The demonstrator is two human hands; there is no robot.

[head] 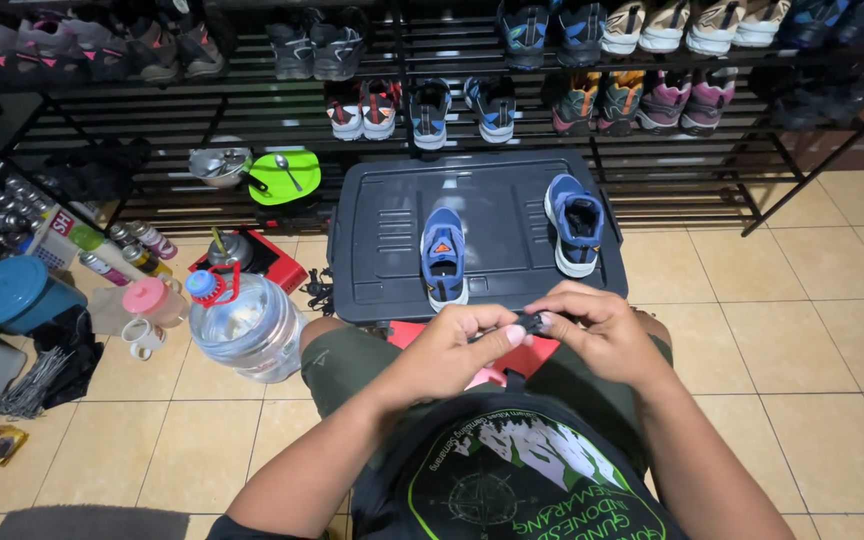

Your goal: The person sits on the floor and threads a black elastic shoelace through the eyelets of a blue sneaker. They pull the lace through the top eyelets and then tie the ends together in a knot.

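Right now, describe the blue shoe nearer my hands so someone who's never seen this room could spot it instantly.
Find the dark grey plastic storage box lid on the tiled floor in front of the black metal shoe rack. Two blue sports shoes stand on it; take the left blue shoe, closer to the lid's front edge. Unlike the right blue shoe, it shows an orange triangular patch on its tongue.

Matt dark plastic on the storage box lid [482, 215], ribbed and faintly sheened under the light. The two blue shoes [444, 255] show woven cloth uppers with pale rubbery soles. Clear glossy plastic on the water jug [247, 325]; smooth, slightly shiny floor tiles [802, 330]; thin black metal shelving [652, 150] behind.
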